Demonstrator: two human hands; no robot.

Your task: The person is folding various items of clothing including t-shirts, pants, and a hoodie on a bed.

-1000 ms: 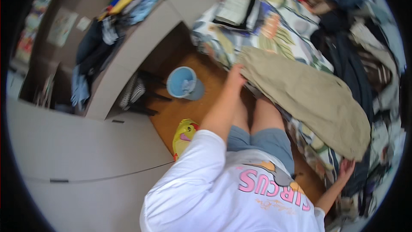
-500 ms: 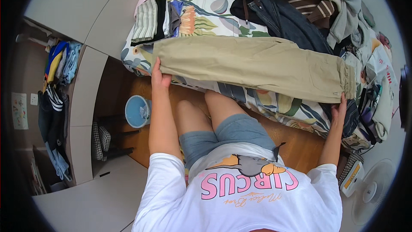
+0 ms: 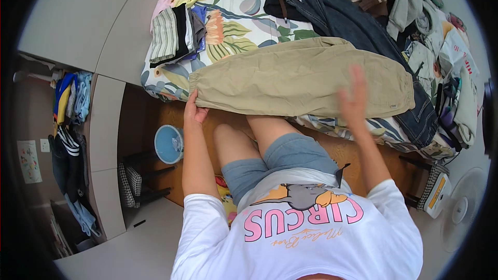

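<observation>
Khaki trousers (image 3: 290, 75), laid lengthwise with the legs together, stretch along the near edge of the bed. My left hand (image 3: 195, 111) grips the gathered left end of the trousers, thumb and fingers closed on the cloth at its lower corner. Over the right half of the trousers my right hand (image 3: 354, 98) is raised, fingers spread and a little blurred, with nothing in it. Dark blue jeans (image 3: 353, 26) lie behind the trousers and partly under their right end. A stack of folded clothes (image 3: 171, 36), striped, black and grey, sits on the bed at the left.
The flower-patterned bedspread (image 3: 233, 31) covers the bed. A clothes heap (image 3: 399, 0) fills its far right. On the floor stand a blue bucket (image 3: 169, 144) at the left and a white fan (image 3: 460, 210) at the right. An open wardrobe (image 3: 106, 150) with hanging clothes is at the left.
My right hand has let go of the trousers' right end and moved left above them. The trousers lie lower, and their left end has come slightly nearer with my left hand.
</observation>
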